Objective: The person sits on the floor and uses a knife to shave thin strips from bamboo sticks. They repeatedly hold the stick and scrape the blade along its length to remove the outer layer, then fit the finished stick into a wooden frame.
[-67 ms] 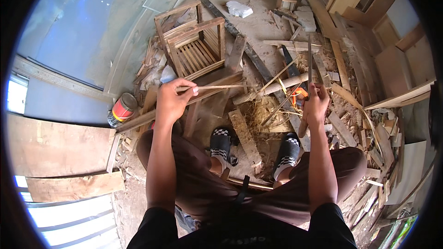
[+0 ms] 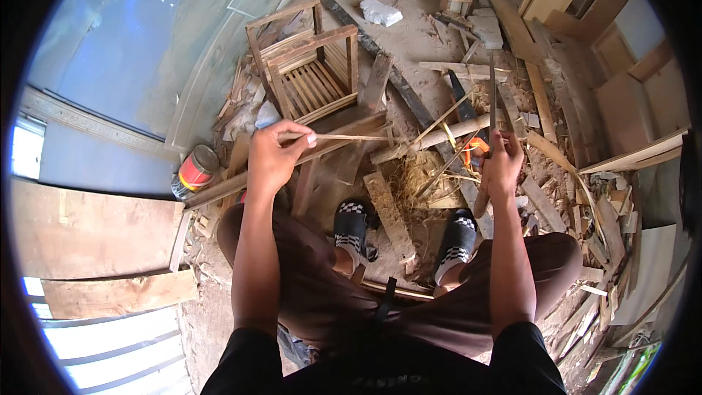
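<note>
Pinching a slender wooden strip (image 2: 352,137) is the left hand (image 2: 275,157); the right hand (image 2: 503,170) clasps a narrow knife (image 2: 492,99).

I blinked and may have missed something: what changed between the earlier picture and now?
Very little: the thin wooden strip in the left hand has tilted slightly, its free end a touch lower in the picture. Nothing was taken hold of or let go. The right hand still holds the long-bladed tool; the slatted wooden frame stayed put.
</note>
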Demonstrator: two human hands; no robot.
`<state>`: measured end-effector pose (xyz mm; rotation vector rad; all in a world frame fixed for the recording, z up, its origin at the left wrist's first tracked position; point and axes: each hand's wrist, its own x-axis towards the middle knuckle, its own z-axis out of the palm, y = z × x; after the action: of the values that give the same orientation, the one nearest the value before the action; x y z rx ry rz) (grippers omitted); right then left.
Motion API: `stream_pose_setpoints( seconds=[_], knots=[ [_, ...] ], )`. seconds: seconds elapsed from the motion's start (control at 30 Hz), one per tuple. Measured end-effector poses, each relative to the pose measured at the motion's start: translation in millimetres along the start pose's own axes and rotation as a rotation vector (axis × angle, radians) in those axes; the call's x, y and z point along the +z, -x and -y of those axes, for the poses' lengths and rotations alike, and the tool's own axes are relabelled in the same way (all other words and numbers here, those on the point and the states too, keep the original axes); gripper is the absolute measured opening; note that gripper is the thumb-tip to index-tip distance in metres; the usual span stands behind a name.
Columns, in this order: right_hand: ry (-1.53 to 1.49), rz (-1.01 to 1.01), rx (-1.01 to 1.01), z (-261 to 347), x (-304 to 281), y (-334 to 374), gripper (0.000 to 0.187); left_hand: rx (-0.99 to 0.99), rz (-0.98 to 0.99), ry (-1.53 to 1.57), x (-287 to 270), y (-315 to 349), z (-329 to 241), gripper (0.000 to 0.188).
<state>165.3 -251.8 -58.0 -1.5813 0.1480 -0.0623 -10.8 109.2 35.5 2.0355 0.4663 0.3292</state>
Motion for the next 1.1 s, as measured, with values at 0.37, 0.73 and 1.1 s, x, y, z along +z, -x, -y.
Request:
stream_pose_setpoints(
  seconds=[0.37, 0.73, 1.1],
  knots=[
    [-0.320, 0.268, 0.568, 7.7, -31.5, 125.3, 0.035, 0.108, -0.072, 0.334, 31.1, 39.4, 12.2, 0.016],
    [0.183, 0.778, 0.388, -44.4, 1.5, 186.0, 0.047, 0.158, -0.183, 0.298, 56.6, 115.4, 18.5, 0.017],
    [0.246, 0.912, -0.087, -47.2, 18.0, 227.0, 0.046, 0.236, -0.210, 0.246, 65.3, 132.7, 26.1, 0.019]
  ],
)
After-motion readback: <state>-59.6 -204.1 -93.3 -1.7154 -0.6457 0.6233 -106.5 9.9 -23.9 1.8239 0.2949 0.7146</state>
